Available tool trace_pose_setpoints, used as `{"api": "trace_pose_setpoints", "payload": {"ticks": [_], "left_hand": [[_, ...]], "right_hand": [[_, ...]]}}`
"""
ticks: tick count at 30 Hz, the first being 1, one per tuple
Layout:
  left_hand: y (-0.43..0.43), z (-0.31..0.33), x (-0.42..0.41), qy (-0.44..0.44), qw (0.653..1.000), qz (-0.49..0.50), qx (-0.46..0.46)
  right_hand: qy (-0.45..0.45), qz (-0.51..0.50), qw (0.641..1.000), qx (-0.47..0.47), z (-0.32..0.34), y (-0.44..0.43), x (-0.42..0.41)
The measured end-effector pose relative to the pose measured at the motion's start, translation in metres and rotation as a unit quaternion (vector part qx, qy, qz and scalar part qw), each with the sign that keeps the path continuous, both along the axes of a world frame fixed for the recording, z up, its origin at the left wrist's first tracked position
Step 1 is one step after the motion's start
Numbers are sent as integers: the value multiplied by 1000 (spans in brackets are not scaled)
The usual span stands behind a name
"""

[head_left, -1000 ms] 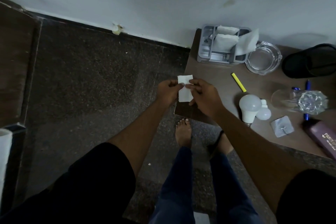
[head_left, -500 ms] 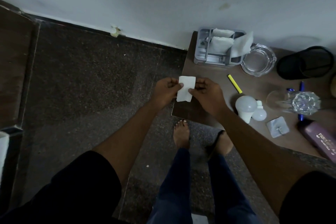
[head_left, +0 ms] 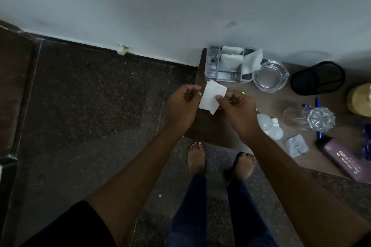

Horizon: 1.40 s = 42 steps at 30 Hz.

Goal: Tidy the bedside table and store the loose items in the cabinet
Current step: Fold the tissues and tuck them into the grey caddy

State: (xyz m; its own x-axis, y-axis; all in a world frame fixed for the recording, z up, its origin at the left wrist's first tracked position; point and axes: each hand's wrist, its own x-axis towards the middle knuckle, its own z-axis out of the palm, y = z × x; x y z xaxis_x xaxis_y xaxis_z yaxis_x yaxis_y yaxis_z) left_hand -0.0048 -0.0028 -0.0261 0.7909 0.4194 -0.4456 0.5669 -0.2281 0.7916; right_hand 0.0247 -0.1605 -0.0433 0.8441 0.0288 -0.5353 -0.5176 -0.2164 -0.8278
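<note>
A pale wall (head_left: 160,6) fills the top of the frame. Below it, a dark speckled floor (head_left: 90,106) takes up the left and middle. A brown bedside table (head_left: 281,106) sits at the right side of the frame.

The person stands at the bottom of the frame, with two bare feet on the floor just beside the table edge. Both arms reach up to the middle of the frame.

At the far right on the table stands a black mesh cup (head_left: 318,77), tipped on its side. To its left is a round glass dish (head_left: 271,76). Just beside that, at the table's far corner by the wall, is a grey tray (head_left: 210,66) with white folded tissues in its boxes. A purple box (head_left: 345,158) lies at the lower right. A clear drinking glass (head_left: 309,119) lies on its side near a blue pen (head_left: 317,102). Two white light bulbs (head_left: 269,126) lie close to the right wrist, and a small grey square hook (head_left: 296,145) lies to their right.

The left hand (head_left: 183,104) and the right hand (head_left: 239,108) are both pinched on a small white tissue (head_left: 211,96). It is held up over the near left corner of the table, in the middle of the frame. Each hand grips one side edge with thumb and fingertips.
</note>
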Motion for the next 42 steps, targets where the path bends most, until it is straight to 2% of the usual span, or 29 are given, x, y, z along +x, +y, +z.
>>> {"api": "trace_pose_setpoints", "payload": {"ticks": [7, 12, 19, 22, 30, 42], "left_hand": [[-37, 38, 11, -83, 995, 33, -45], [-45, 51, 16, -108, 988, 77, -84], [-37, 53, 29, -138, 983, 68, -99], [-33, 50, 38, -138, 983, 71, -101], [-28, 35, 64, -136, 977, 87, -139], [-16, 9, 76, -53, 995, 34, -81]], "right_hand": [[-86, -64, 994, 19, 44, 9, 7], [-84, -65, 991, 78, 60, 16, 11], [-159, 50, 986, -22, 62, 19, 19], [-168, 99, 979, -68, 54, 20, 27], [-197, 150, 963, -102, 41, 22, 53], [-148, 172, 969, -103, 14, 26, 62]]}}
